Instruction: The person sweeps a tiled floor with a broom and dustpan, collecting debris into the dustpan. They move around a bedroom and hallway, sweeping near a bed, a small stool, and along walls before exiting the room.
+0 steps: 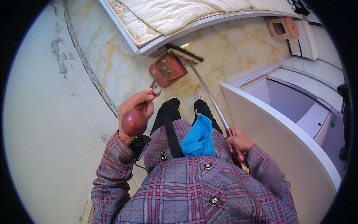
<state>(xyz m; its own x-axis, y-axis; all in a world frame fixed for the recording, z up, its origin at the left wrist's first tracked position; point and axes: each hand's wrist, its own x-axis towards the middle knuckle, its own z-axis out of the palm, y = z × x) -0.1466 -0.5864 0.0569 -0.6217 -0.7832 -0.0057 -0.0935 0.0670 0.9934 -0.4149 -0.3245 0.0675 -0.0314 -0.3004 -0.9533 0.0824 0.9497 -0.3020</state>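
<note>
My left hand [137,107] grips the dark red handle of a long-handled dustpan, whose round knob end points up toward me. Down on the marbled floor lies its red pan [167,70], with grey debris inside. In my right hand [240,140] is the red grip of a broom with a metal shaft [208,91]. The broom head [186,54], dark-bristled, rests at the pan's far right side, near the bed corner. Whether the bristles touch the pan I cannot tell. A blue cloth [199,137] hangs at the front of my plaid coat [179,187].
Ahead is a bed with a white frame [223,17] and a pale quilt [179,14]. A pink plastic stool [282,28] stands far right. Close on my right are a white panel [279,123] and an open cabinet compartment [291,98]. A wall with peeling patches [58,53] runs along the left.
</note>
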